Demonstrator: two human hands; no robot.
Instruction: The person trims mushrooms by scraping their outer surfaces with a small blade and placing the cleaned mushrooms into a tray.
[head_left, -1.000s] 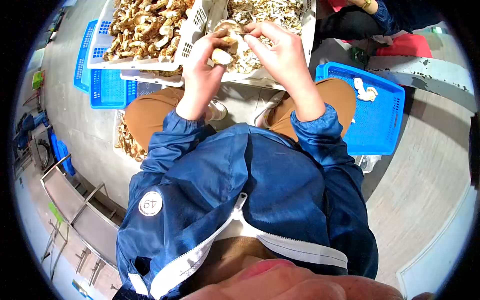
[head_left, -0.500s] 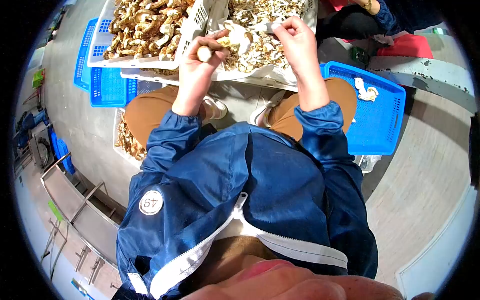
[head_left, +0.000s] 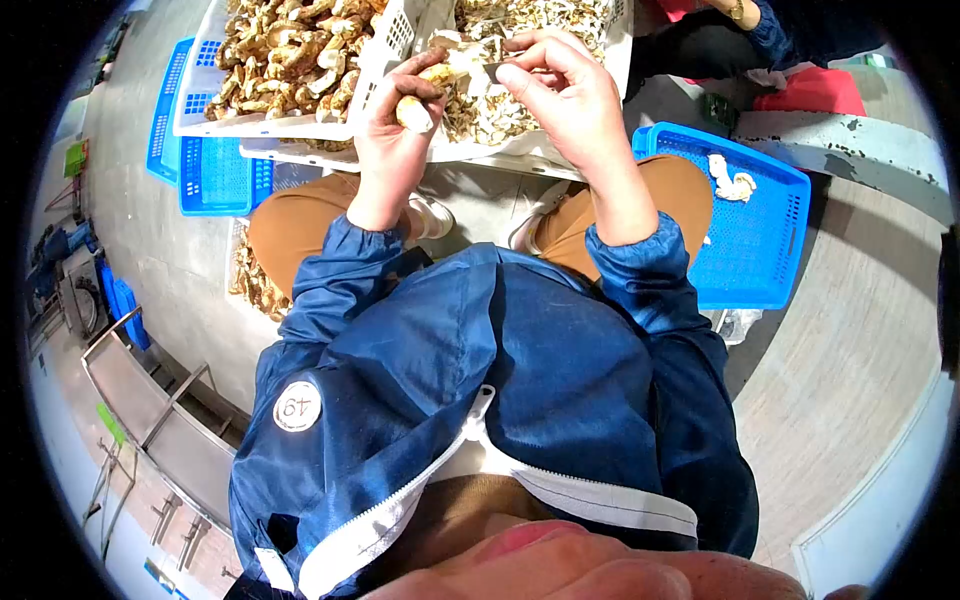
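Observation:
My left hand (head_left: 397,110) is closed around a mushroom (head_left: 414,115). Its pale rounded end pokes out below the fingers, and a yellowish-white part shows above them. In my right hand (head_left: 570,95), thumb and fingers pinch a small knife, most of it hidden by the fingers. Its narrow grey blade (head_left: 491,72) points left, against or very near the mushroom's upper end. Both hands are over a white crate (head_left: 622,60) lined with white sheeting, which holds many thin mushroom trimmings (head_left: 490,118).
At the upper left, a white crate (head_left: 400,30) holds many brown whole mushrooms (head_left: 290,60). On the right, a blue basket (head_left: 745,255) contains a few pale mushroom pieces (head_left: 735,182). More blue baskets (head_left: 215,180) stand at the left. Another person's sleeve (head_left: 775,35) shows at upper right.
My right hand has moved left with the knife, bringing the blade to the mushroom. My left hand stays nearly in place, with the mushroom turned slightly in its grip.

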